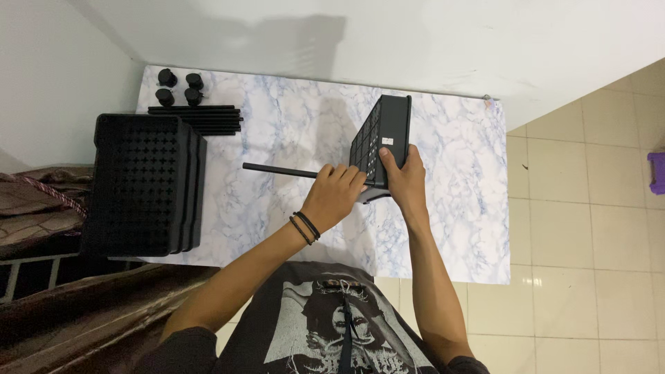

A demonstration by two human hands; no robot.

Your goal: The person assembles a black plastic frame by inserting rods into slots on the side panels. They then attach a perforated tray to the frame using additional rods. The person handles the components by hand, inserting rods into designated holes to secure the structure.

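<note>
Hands meet at the middle of the marbled surface (443, 228). Left hand (337, 194) is curled in a pinch on a thin black rod (280, 170), which runs flat out to the left of it, its near end going in at the bottom corner of a black perforated tray (381, 142). Right hand (404, 181) wraps the lower edge of that tray, thumb pressed on its gridded face, fingers behind and hidden. Tray stands tilted on edge, just above both hands, resting on the surface. Two black bands (305, 226) sit on the left wrist.

Well left of the left hand: stack of black perforated trays (142, 183), overhanging the surface's left edge. Just beyond the stack, a bundle of black rods (197, 119) lying flat, side by side. Further out at the far-left corner, four black caster wheels (179, 86) in a close group. Nothing lies between hands and the stack besides the held rod. Tiled floor (589, 228) to the right of the right hand, with a purple object (657, 172) at the frame edge, cut off, can't tell what.
</note>
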